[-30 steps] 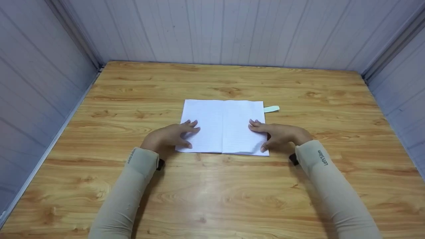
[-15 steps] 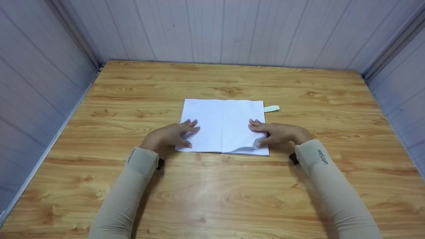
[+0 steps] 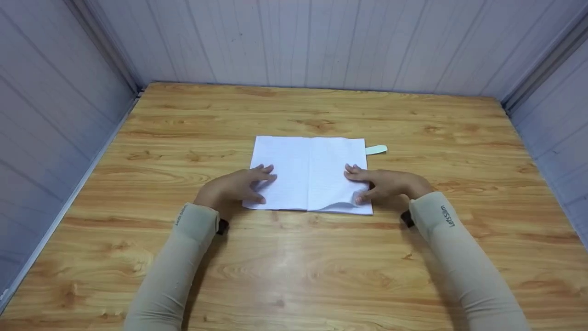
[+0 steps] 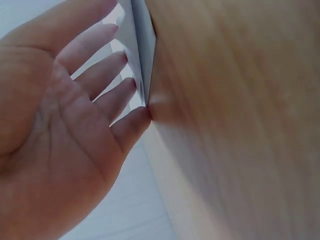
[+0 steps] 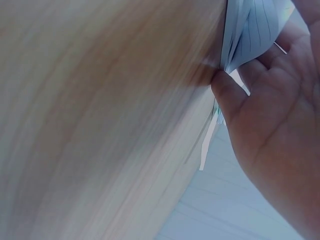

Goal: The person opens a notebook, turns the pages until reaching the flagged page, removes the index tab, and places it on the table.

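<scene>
An open notebook (image 3: pixel 317 161) with white lined pages lies on the wooden table. On its left page rest the spread fingers of my left hand (image 3: pixel 232 187), the little finger touching the notebook's edge in the left wrist view. My right hand (image 3: pixel 388 183) lies over the right page's outer edge, fingers spread and thumb apart from them. By that thumb the lower part of the page is buckled upward. In the right wrist view the curled page (image 5: pixel 257 32) stands up beside the fingers and partly hides them.
A pale green tab (image 3: pixel 376 150) sticks out from the notebook's right edge. The wooden table (image 3: pixel 285 266) runs back to a white panelled wall (image 3: pixel 330 41), with side walls at left and right. Both forearms wear beige sleeves.
My right thumb has slid slightly up and inward on the right page, and the page's lower edge has bowed up. My left hand stays in place.
</scene>
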The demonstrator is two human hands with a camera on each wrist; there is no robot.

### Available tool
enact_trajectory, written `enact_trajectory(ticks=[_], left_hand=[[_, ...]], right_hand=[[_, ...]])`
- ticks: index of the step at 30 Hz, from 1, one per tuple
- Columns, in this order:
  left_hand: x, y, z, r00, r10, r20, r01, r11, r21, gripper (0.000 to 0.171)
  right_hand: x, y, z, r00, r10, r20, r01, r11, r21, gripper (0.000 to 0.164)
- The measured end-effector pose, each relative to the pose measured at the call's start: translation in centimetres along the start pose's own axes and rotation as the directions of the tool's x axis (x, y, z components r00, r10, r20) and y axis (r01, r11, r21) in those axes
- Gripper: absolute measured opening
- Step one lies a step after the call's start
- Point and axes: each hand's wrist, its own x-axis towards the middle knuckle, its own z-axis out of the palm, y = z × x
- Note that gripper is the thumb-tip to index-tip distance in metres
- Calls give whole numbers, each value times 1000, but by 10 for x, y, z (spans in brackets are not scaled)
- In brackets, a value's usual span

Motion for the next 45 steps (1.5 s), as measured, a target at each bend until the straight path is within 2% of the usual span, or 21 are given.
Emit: enact_trajectory(ticks=[3, 6, 9, 13, 16, 21, 27, 31, 36, 41, 45], left_hand=[[0, 3, -1, 1000, 17, -12, -17, 1000, 2, 64], [1, 7, -1, 997, 71, -40, -68, 995, 67, 60], [3, 12, 0, 984, 159, -78, -141, 970, 196, 57], [7, 20, 3, 971, 196, -138, -154, 951, 269, 53], [11, 28, 7, 960, 203, -191, -151, 954, 258, 51], [18, 45, 16, 928, 263, -264, -206, 952, 227, 45], [27, 68, 28, 897, 310, -315, -263, 947, 185, 40], [32, 83, 38, 883, 346, -317, -308, 937, 166, 40], [38, 97, 51, 869, 406, -282, -380, 914, 145, 39], [44, 105, 62, 880, 417, -229, -390, 908, 153, 39], [50, 108, 67, 889, 422, -176, -399, 904, 152, 40]], right_hand=[[-1, 0, 0, 1000, -3, -10, 3, 1000, -3, 81], [-2, 0, -1, 1000, 4, -12, -4, 1000, -7, 81], [-2, 0, 0, 1000, 12, -8, -12, 1000, -12, 81], [-2, 1, -1, 1000, 23, -5, -23, 1000, -11, 81], [-3, 1, -1, 1000, 17, -9, -17, 1000, -5, 81], [-3, 3, -1, 1000, 14, -14, -14, 1000, 11, 82], [-2, 5, -1, 1000, 5, -19, -5, 1000, 18, 79], [-2, 4, -1, 1000, 11, -20, -11, 1000, 16, 78], [-1, 2, -2, 999, 46, -15, -46, 999, 10, 77], [0, -1, -1, 998, 61, -7, -61, 998, 11, 78], [1, -1, -1, 999, 40, -14, -40, 999, 4, 78]])
